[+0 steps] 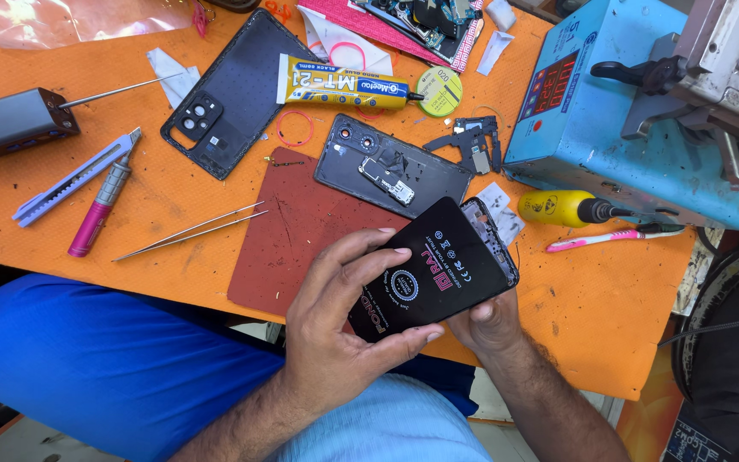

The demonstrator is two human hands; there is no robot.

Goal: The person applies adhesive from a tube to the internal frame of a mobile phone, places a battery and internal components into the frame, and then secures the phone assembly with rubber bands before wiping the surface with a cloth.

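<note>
Left hand (pixel 335 321) and right hand (pixel 489 321) both grip a black phone screen (pixel 434 269) above the orange counter (pixel 609 299), tweezers (pixel 190 231) lying nearby

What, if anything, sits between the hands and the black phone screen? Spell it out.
Nothing visible does. The left hand already grips the black phone screen along its near edge, and the right hand supports it from underneath, above the edge of the orange mat.
</note>
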